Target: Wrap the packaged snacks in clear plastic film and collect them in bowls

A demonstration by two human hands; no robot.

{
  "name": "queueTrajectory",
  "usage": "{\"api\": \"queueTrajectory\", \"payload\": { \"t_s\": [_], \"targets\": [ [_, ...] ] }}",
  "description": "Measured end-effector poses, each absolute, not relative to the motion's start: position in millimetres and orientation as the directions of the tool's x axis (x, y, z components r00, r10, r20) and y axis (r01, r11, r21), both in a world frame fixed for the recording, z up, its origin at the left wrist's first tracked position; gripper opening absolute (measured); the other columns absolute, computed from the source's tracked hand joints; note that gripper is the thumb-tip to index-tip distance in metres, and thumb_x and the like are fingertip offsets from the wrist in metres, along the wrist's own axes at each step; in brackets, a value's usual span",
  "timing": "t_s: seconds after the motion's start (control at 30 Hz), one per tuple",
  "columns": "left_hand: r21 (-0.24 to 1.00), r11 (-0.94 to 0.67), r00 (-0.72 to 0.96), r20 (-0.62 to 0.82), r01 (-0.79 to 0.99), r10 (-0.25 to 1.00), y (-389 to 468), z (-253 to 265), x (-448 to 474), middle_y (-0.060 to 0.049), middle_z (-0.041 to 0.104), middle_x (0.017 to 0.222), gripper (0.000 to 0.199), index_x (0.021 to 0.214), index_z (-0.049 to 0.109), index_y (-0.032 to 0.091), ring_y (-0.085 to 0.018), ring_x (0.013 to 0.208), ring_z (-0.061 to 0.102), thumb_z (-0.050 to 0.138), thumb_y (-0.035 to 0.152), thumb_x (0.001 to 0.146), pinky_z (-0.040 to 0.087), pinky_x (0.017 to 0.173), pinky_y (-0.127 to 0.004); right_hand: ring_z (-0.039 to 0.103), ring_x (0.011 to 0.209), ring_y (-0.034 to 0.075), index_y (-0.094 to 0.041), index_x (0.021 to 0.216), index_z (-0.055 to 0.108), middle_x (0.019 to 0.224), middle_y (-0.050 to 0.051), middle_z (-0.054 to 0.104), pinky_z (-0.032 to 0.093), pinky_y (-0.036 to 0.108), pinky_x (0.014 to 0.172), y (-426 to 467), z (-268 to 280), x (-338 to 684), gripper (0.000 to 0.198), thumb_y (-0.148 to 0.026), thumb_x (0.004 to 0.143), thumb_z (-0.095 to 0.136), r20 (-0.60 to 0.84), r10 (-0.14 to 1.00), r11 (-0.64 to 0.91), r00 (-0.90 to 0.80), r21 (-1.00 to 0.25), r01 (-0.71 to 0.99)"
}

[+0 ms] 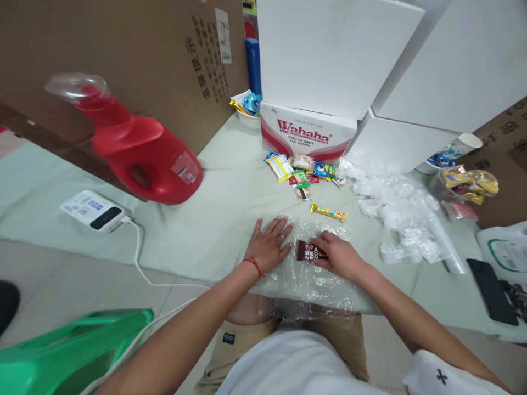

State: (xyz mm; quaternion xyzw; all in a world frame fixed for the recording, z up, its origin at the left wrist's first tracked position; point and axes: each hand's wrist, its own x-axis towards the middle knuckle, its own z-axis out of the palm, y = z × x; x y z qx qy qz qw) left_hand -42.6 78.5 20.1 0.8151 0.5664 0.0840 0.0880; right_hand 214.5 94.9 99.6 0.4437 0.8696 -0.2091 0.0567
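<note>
A clear plastic wrap sheet lies spread over the near edge of the table and hangs down toward my lap. My left hand rests flat on its left side, fingers spread, holding nothing. Over the middle of the sheet, my right hand grips a brown cocoa snack packet at its right end; the thumb and fingers cover part of the print. Just beyond that hand lies a yellow wrapped snack bar. Farther back is a heap of small wrapped snacks.
Crumpled clear plastic bundles and a clear plastic roll lie to the right. A red jug and white power bank stand left, with a cable trailing off the edge. A Wahaha box is behind; a phone lies far right.
</note>
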Motion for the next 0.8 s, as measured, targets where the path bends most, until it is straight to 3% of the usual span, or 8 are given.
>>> {"api": "queueTrajectory", "payload": {
  "t_s": [0.1, 0.17, 0.3, 0.37, 0.47, 0.63, 0.73, 0.8],
  "targets": [
    [0.241, -0.343, 0.346, 0.03, 0.908, 0.938, 79, 20, -43, -0.001, 0.029, 0.172, 0.059, 0.162, 0.035, 0.038, -0.027, 0.159, 0.027, 0.032, 0.054, 0.106, 0.007, 0.129, -0.065, 0.066, 0.106, 0.026, -0.025, 0.14, 0.061, 0.124, 0.011, 0.065, 0.051, 0.033, 0.084, 113, 96, 211, 0.051, -0.05, 0.096, 0.066, -0.254, 0.757, 0.512, -0.603, -0.343, 0.787],
    [0.241, -0.344, 0.348, 0.026, 0.908, 0.937, 79, 21, -43, -0.001, 0.029, 0.172, 0.059, 0.162, 0.035, 0.038, -0.028, 0.159, 0.028, 0.033, 0.054, 0.105, 0.007, 0.129, -0.066, 0.064, 0.11, 0.026, -0.024, 0.138, 0.062, 0.128, 0.011, 0.066, 0.051, 0.035, 0.09, 143, 104, 205, 0.044, -0.049, 0.105, 0.048, -0.142, 0.818, 0.494, -0.558, -0.325, 0.806],
    [0.232, -0.337, 0.342, 0.017, 0.913, 0.939, 79, 22, -42, -0.002, 0.029, 0.172, 0.059, 0.162, 0.035, 0.037, -0.029, 0.159, 0.028, 0.034, 0.053, 0.106, 0.007, 0.128, -0.067, 0.047, 0.134, 0.034, -0.017, 0.149, 0.053, 0.146, 0.018, 0.058, 0.042, 0.047, 0.108, 231, 114, 205, 0.047, -0.025, 0.106, 0.036, 0.087, 0.91, 0.412, -0.405, -0.077, 0.908],
    [0.234, -0.336, 0.343, 0.013, 0.912, 0.939, 79, 23, -42, -0.002, 0.029, 0.172, 0.059, 0.162, 0.035, 0.036, -0.028, 0.159, 0.028, 0.033, 0.052, 0.106, 0.007, 0.128, -0.067, 0.039, 0.142, 0.036, -0.015, 0.151, 0.051, 0.153, 0.018, 0.053, 0.035, 0.053, 0.114, 270, 110, 221, 0.05, -0.019, 0.103, 0.038, 0.083, 0.919, 0.385, -0.386, 0.035, 0.922],
    [0.245, -0.334, 0.341, 0.017, 0.91, 0.94, 79, 23, -42, -0.001, 0.028, 0.172, 0.058, 0.162, 0.036, 0.036, -0.027, 0.159, 0.027, 0.033, 0.053, 0.106, 0.005, 0.129, -0.065, 0.032, 0.148, 0.037, -0.013, 0.139, 0.063, 0.156, 0.018, 0.05, 0.023, 0.061, 0.119, 304, 103, 264, 0.045, -0.012, 0.099, 0.043, -0.017, 0.95, 0.31, -0.311, 0.161, 0.937],
    [0.267, -0.338, 0.345, 0.021, 0.903, 0.938, 79, 21, -44, -0.001, 0.028, 0.172, 0.059, 0.162, 0.036, 0.035, -0.025, 0.159, 0.026, 0.031, 0.053, 0.106, 0.003, 0.13, -0.065, 0.042, 0.136, 0.048, -0.009, 0.114, 0.078, 0.129, 0.026, 0.066, 0.041, 0.062, 0.102, 313, 119, 314, 0.033, -0.023, 0.091, 0.06, -0.018, 0.997, 0.081, -0.079, 0.184, 0.98],
    [0.268, -0.337, 0.345, 0.02, 0.903, 0.939, 79, 22, -44, -0.001, 0.028, 0.172, 0.059, 0.162, 0.037, 0.034, -0.026, 0.159, 0.027, 0.032, 0.053, 0.106, 0.004, 0.13, -0.065, 0.049, 0.127, 0.044, -0.012, 0.113, 0.079, 0.109, 0.023, 0.071, 0.048, 0.052, 0.092, 319, 134, 294, 0.035, -0.029, 0.098, 0.053, 0.011, 0.988, 0.149, -0.152, 0.138, 0.979],
    [0.262, -0.342, 0.349, 0.021, 0.902, 0.937, 79, 22, -44, -0.001, 0.029, 0.172, 0.058, 0.161, 0.037, 0.034, -0.026, 0.159, 0.028, 0.033, 0.052, 0.106, 0.004, 0.13, -0.064, 0.051, 0.125, 0.039, -0.013, 0.116, 0.077, 0.109, 0.02, 0.072, 0.047, 0.046, 0.093, 332, 135, 263, 0.038, -0.027, 0.101, 0.045, 0.037, 0.971, 0.234, -0.238, 0.099, 0.967]
  ]
}}
